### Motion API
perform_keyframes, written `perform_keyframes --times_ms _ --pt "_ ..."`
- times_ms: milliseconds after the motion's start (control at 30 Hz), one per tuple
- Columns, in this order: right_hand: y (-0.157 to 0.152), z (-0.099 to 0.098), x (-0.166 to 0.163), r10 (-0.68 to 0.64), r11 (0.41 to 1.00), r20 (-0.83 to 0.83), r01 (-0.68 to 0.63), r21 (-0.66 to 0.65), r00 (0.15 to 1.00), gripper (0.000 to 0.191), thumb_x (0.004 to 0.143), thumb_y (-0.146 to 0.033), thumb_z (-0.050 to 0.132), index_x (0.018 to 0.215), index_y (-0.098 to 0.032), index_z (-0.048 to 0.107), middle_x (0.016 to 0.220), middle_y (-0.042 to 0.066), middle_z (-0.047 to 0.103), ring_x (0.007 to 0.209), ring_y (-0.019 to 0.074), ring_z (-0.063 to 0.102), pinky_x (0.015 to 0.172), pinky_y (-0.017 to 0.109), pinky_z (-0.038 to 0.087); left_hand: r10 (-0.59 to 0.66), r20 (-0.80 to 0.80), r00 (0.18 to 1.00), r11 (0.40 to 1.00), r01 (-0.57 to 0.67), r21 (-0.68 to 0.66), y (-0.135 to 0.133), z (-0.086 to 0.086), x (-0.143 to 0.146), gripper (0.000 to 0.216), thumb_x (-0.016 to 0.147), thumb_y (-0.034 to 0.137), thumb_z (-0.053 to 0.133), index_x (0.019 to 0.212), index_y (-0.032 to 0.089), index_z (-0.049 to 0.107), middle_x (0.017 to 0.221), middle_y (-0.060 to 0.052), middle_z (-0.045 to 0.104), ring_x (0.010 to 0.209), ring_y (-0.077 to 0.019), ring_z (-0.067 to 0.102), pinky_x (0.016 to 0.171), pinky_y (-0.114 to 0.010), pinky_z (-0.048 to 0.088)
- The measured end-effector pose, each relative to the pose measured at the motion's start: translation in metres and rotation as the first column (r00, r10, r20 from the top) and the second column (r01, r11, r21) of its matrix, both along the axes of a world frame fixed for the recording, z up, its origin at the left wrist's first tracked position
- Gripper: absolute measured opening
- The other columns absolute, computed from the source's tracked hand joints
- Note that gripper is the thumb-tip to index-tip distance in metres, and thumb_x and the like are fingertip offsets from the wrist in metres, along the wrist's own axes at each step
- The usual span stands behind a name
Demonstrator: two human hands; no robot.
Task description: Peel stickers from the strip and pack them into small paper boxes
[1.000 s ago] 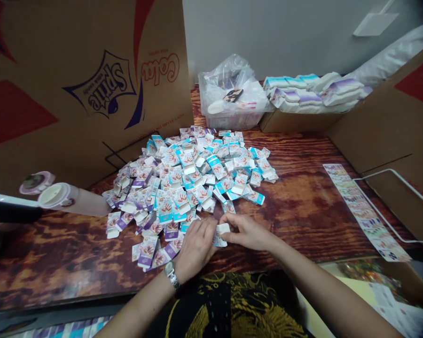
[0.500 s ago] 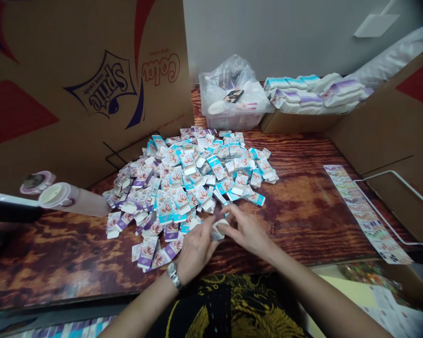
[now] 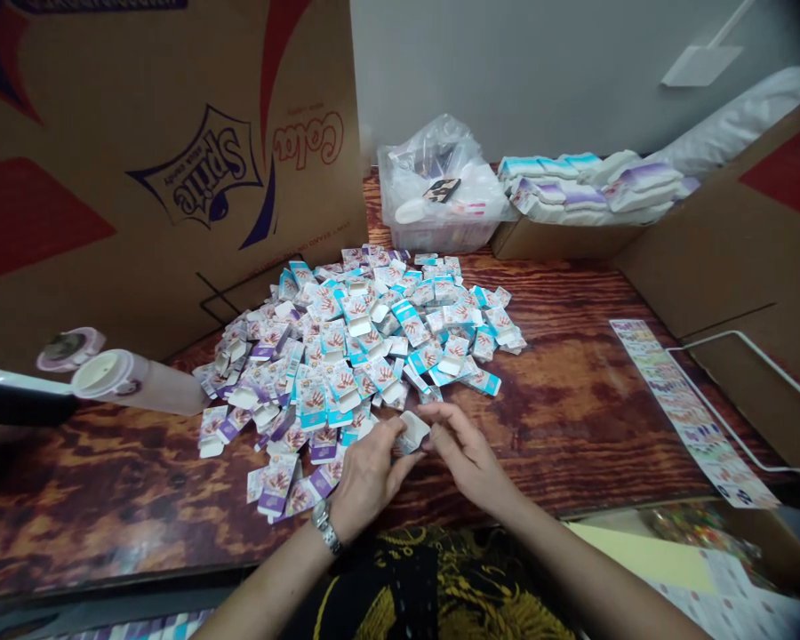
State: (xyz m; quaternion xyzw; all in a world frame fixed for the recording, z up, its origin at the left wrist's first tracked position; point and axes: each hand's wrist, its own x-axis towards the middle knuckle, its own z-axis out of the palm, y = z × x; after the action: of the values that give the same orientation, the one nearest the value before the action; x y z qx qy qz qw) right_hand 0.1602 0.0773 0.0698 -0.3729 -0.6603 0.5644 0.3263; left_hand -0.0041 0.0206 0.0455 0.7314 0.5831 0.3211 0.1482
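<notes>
White folded carton (image 3: 413,433), pinched between left hand (image 3: 368,476) and right hand (image 3: 468,460), beside heap of flat printed cartons (image 3: 347,356)

On the cardboard carton (image 3: 140,258) to my left I read "Sprite" (image 3: 196,169) and "Cola" (image 3: 312,140), both upside down (the print on the little boxes (image 3: 347,356) is too small for me to read).

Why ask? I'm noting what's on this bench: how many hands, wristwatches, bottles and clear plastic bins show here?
Hands: 2 (left hand, right hand)
Wristwatches: 1 (wristwatch)
Bottles: 1 (bottle)
Clear plastic bins: 1 (clear plastic bin)
Total: 5
</notes>
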Motion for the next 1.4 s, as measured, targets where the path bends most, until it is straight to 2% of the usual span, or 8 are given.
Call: perform_keyframes --times_ms 200,433,633,867,1000,1067,1233,1400 --pt "0.007 0.003 -0.010 -0.023 0.989 -0.029 0.018 -0.145 0.999 0.016 0.086 -0.031 0.059 0.095 -0.018 0.061 0.088 0.003 0.062 0.083 0.0157 0.059 0.073 0.026 0.049 0.056 -0.060 0.997 0.998 -0.057 -0.014 -0.003 -0.001 0.001 0.047 0.087 0.024 0.052 0.128 0.017 0.032 0.106 -0.012 0.060 0.090 -0.0216 0.063 0.073 -0.033 0.053" --pt "-0.005 0.010 -0.011 -0.094 0.949 0.174 0.035 0.312 0.980 0.015 0.089 -0.017 0.050 0.095 -0.019 0.064 0.090 0.005 0.061 0.085 0.0174 0.058 0.075 0.030 0.047 0.059 -0.111 0.992 0.995 -0.067 -0.076 -0.004 -0.005 0.005 0.072 0.084 0.016 0.047 0.144 0.015 0.007 0.118 -0.018 0.055 0.105 -0.0251 0.057 0.082 -0.038 0.052" --pt "-0.023 0.000 -0.015 -0.118 0.772 0.174 -0.020 0.635 0.978 0.035 0.089 -0.010 0.043 0.121 -0.020 0.053 0.108 0.010 0.060 0.103 0.0222 0.053 0.090 0.040 0.045 0.089 -0.056 0.994 0.991 -0.094 -0.092 0.001 -0.003 0.007 0.077 0.082 0.008 0.039 0.144 0.011 -0.006 0.115 -0.019 0.054 0.100 -0.0242 0.057 0.082 -0.039 0.051" --pt "0.000 -0.022 -0.018 -0.019 0.953 0.192 -0.040 0.299 0.981 0.031 0.092 -0.030 0.049 0.122 -0.022 0.049 0.118 0.009 0.055 0.109 0.0215 0.053 0.091 0.036 0.047 -0.037 -0.114 0.993 0.989 0.020 -0.148 0.003 0.010 0.000 0.085 0.078 0.019 0.056 0.144 0.011 0.002 0.119 -0.018 0.053 0.105 -0.0277 0.054 0.083 -0.042 0.052" --pt "0.032 -0.026 -0.025 0.034 0.964 0.187 -0.082 0.254 0.982 0.034 0.091 -0.036 0.049 0.122 -0.021 0.048 0.118 0.009 0.056 0.108 0.0226 0.054 0.092 0.037 0.046 0.106 -0.146 0.984 0.992 -0.095 0.079 0.008 0.034 -0.035 0.070 0.083 0.039 0.058 0.140 0.016 0.024 0.130 -0.016 0.047 0.119 -0.0265 0.045 0.098 -0.042 0.043" --pt "0.045 -0.026 -0.029 0.005 0.941 0.268 -0.095 0.326 0.963 0.034 0.091 -0.038 0.048 0.121 -0.021 0.049 0.116 0.009 0.056 0.106 0.0235 0.055 0.090 0.038 0.047 0.400 -0.089 0.912 0.886 -0.360 0.293 0.008 0.041 -0.067 0.062 0.085 0.035 0.056 0.138 0.017 0.028 0.129 -0.015 0.047 0.122 -0.0249 0.043 0.103 -0.043 0.038" --pt "0.055 -0.035 -0.039 -0.089 0.798 0.360 -0.150 0.583 0.929 0.033 0.092 -0.037 0.043 0.121 -0.022 0.051 0.116 0.010 0.053 0.108 0.0251 0.053 0.090 0.040 0.047 0.874 0.226 0.430 0.331 -0.867 0.372 -0.003 0.026 -0.168 0.084 0.075 0.041 0.066 0.140 0.009 0.022 0.138 -0.024 0.032 0.132 -0.0325 0.029 0.107 -0.047 0.028" --pt "0.051 -0.052 -0.042 -0.111 0.665 0.379 -0.215 0.716 0.919 0.038 0.091 -0.036 0.043 0.126 -0.023 0.049 0.117 0.011 0.052 0.108 0.0254 0.053 0.087 0.039 0.050 0.892 0.276 0.357 0.318 -0.932 0.174 -0.010 0.000 -0.243 0.101 0.065 0.045 0.073 0.141 0.011 0.015 0.143 -0.022 0.028 0.134 -0.0326 0.026 0.110 -0.046 0.024"
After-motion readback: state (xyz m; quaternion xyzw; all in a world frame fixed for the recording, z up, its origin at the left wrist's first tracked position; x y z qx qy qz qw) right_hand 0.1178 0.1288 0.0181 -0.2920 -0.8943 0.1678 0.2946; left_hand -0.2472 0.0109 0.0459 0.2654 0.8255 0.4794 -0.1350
